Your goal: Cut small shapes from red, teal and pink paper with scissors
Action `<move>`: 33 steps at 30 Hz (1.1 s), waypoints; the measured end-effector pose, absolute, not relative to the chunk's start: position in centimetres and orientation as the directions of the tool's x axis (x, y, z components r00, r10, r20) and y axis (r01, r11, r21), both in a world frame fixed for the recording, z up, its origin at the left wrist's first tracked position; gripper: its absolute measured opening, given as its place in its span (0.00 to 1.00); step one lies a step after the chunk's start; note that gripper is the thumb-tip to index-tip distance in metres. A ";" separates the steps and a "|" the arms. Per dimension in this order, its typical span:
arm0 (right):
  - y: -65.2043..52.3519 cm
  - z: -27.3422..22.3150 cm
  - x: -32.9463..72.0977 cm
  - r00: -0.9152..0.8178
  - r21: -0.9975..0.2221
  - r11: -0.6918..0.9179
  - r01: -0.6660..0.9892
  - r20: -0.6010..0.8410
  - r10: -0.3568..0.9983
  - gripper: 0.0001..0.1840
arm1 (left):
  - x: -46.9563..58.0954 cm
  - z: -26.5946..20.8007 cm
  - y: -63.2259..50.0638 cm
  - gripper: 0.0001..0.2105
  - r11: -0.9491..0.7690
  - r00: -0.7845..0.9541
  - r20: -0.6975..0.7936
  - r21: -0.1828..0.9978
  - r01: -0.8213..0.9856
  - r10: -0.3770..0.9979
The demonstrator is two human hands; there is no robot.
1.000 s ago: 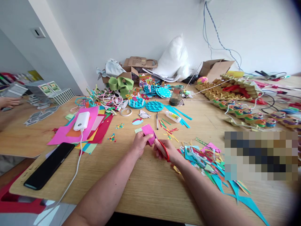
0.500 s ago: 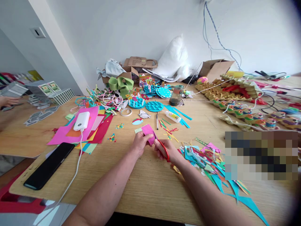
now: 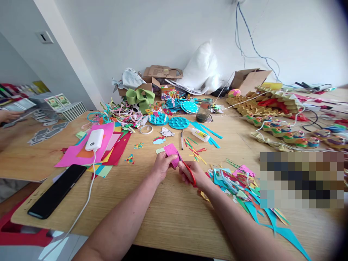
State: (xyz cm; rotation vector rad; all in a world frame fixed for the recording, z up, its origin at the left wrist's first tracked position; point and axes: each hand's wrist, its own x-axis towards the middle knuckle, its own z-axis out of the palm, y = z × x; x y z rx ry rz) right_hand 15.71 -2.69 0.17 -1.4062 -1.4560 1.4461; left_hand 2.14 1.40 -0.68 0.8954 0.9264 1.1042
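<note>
My left hand (image 3: pixel 162 165) pinches a small piece of pink paper (image 3: pixel 170 150) between thumb and fingers, above the middle of the table. Red-handled scissors (image 3: pixel 190 172) are in my right hand (image 3: pixel 192 173), their blades at the right edge of the pink paper. A pale green slip of paper (image 3: pixel 160 150) shows just left of the pink piece. Beyond my hands lie a blue paper fish (image 3: pixel 159 140) with a red top, a white fish cutout (image 3: pixel 166 132) and a pen (image 3: pixel 182 140).
Paper scraps (image 3: pixel 241 188) spread beside my right forearm. A glue bottle (image 3: pixel 200 134), a tape roll (image 3: pixel 146 129) and a glass jar (image 3: pixel 203 110) stand farther back. At left are a phone (image 3: pixel 56 191) and a white power bank (image 3: pixel 94 140) on coloured paper. Another person's hand (image 3: pixel 11 116) is at far left.
My hands, the pink paper and the scissors look almost unchanged. At far left, the other person's hand has shifted slightly among the grey cards.
</note>
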 end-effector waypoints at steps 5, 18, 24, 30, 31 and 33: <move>-2.6 0.1 15.8 -0.215 -0.950 -0.190 0.249 -0.246 0.945 0.28 | 2.1 -0.8 1.3 0.10 0.206 0.186 -0.152 0.926 -0.318 0.971; -2.8 0.7 15.9 -0.250 -0.941 -0.200 0.275 -0.270 0.930 0.28 | 2.1 -0.5 1.5 0.13 0.228 0.142 -0.186 0.885 -0.405 0.972; -2.8 0.4 16.2 -0.295 -0.952 -0.223 0.208 -0.279 0.914 0.28 | 2.0 -0.2 1.5 0.14 0.263 0.158 -0.212 0.834 -0.485 0.964; -2.8 -0.1 16.5 -0.316 -0.947 -0.255 0.196 -0.307 0.898 0.27 | 1.8 0.0 1.6 0.15 0.298 0.156 -0.254 0.813 -0.501 0.955; -2.8 -0.1 16.5 -0.317 -0.946 -0.258 0.196 -0.310 0.896 0.27 | 1.8 0.0 1.6 0.16 0.298 0.163 -0.250 0.815 -0.496 0.954; -2.8 -0.1 16.5 -0.323 -0.949 -0.257 0.180 -0.304 0.896 0.29 | 1.7 -0.1 1.7 0.16 0.298 0.181 -0.238 0.817 -0.494 0.954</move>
